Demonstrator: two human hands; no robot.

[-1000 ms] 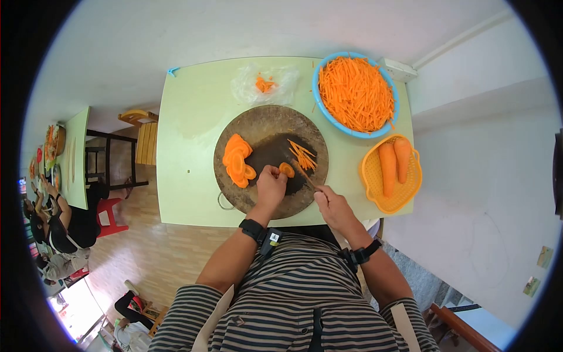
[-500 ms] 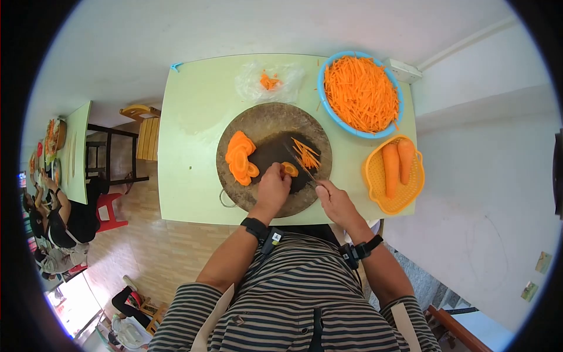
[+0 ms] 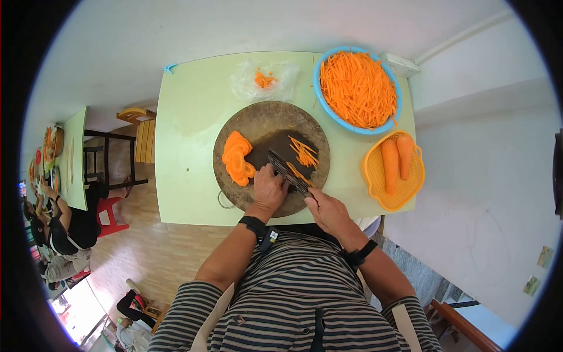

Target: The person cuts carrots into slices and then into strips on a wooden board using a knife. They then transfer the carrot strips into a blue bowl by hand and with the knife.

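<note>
On the round cutting board (image 3: pixel 270 117), my right hand (image 3: pixel 329 215) is closed round the handle of a dark-bladed knife (image 3: pixel 287 171), whose blade lies tilted over the board's middle. Just left of the blade, my left hand (image 3: pixel 270 189) has its fingers bent down on the board; anything under them is hidden by the hand and blade. Overlapping carrot slices (image 3: pixel 236 157) form a pile at the board's left. Thin carrot strips (image 3: pixel 304 151) lie right of the knife, with a few more close along the blade.
Behind the board, a plastic bag (image 3: pixel 282 82) holds carrot bits. A blue bowl (image 3: pixel 317 88) of carrot shreds stands at the back right, above a yellow basket (image 3: pixel 415 190) with two whole carrots (image 3: pixel 390 167). Several people sit at another table (image 3: pixel 75 158) far left.
The knife has turned so its broad side shows, and its blade has moved left, next to my left fingers. The orange slice there is now mostly covered. The view has shifted slightly.
</note>
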